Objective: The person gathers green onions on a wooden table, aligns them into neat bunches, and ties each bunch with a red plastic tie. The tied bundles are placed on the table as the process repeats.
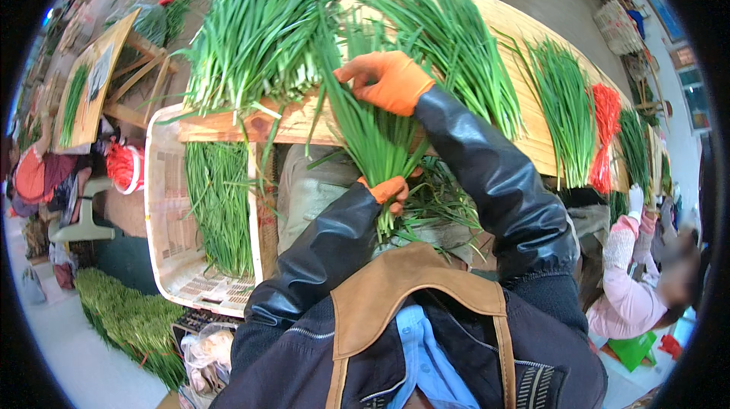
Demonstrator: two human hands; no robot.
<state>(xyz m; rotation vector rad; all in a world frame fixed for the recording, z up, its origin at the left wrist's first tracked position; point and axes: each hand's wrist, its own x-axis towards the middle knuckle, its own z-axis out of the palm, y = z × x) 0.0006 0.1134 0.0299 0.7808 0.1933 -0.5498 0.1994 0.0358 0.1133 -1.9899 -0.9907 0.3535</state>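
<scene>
Low over the front edge of the wooden table (285, 124), my left hand (390, 191) in an orange glove is closed around the pale stems of a bunch of garlic chives (370, 135). The stem ends stick out below that fist, and the leaves fan upward. My right hand (390, 83), also in an orange glove, is bent over the upper leaves, its fingertips pinching blades at the bunch's left side. A large heap of chives (256, 38) lies on the table to the left. Another pile (456, 50) lies behind and right of my right hand.
A white plastic crate (165, 209) with chives inside stands at my left. Further right on the table are a chive bundle (562, 107) and red ties (603, 135). Loose leaves (442, 198) lie below the table edge. A person in pink (627, 300) works at the right.
</scene>
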